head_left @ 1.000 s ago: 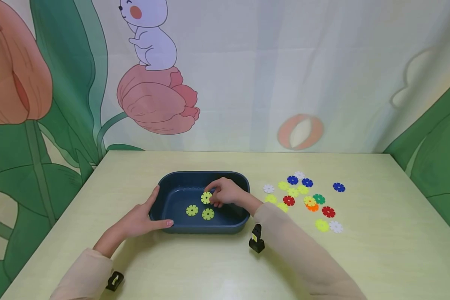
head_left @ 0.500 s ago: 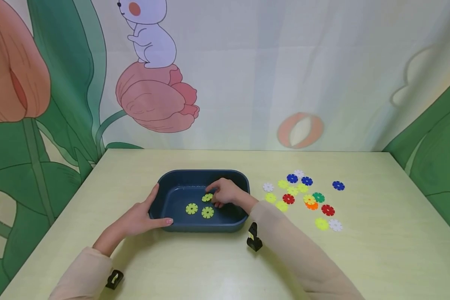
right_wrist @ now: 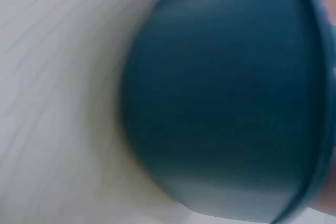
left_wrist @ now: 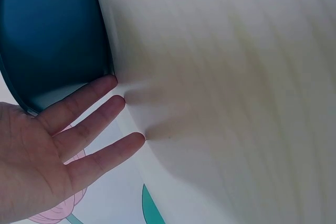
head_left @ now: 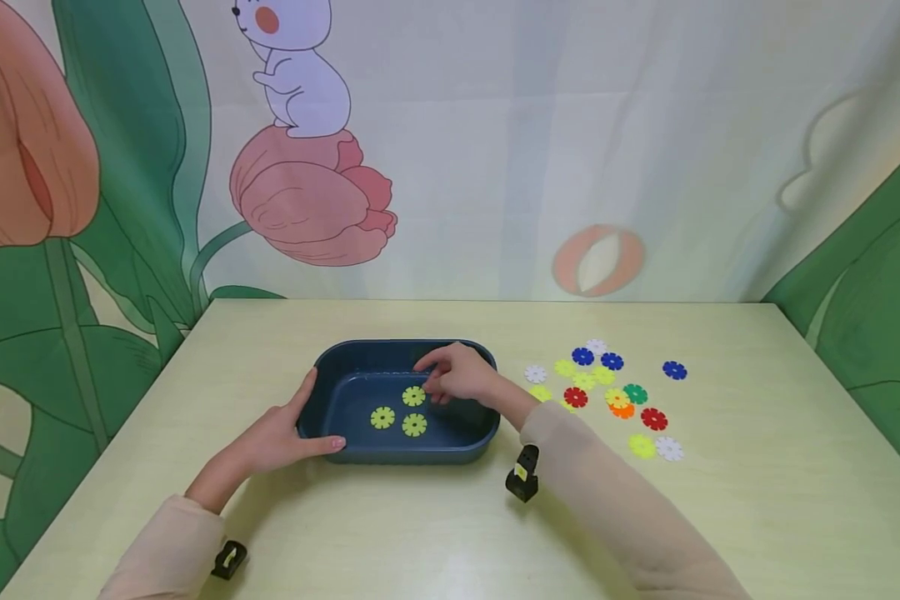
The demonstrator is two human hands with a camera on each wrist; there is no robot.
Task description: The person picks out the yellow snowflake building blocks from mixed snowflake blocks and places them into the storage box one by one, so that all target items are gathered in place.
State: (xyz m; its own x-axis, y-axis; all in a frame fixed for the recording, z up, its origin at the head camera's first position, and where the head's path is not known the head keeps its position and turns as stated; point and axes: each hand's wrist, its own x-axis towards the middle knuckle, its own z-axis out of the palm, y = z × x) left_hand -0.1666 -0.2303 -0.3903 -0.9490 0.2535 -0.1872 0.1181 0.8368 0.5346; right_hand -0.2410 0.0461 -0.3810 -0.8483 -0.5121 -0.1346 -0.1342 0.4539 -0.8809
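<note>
Left hand [head_left: 273, 440] flat against blue tub [head_left: 360, 355], right hand [head_left: 457, 375] loosely curled — holding nothing, above yellow discs [head_left: 414, 397]

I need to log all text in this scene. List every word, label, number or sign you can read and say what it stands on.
None can be read.
The dark blue tray, the plastic snowflake discs on the table and the three yellow-green discs in the tray bear no print.
The backdrop shows only drawings.
The wrist camera mount has a small yellow patch, too small to read.
</note>
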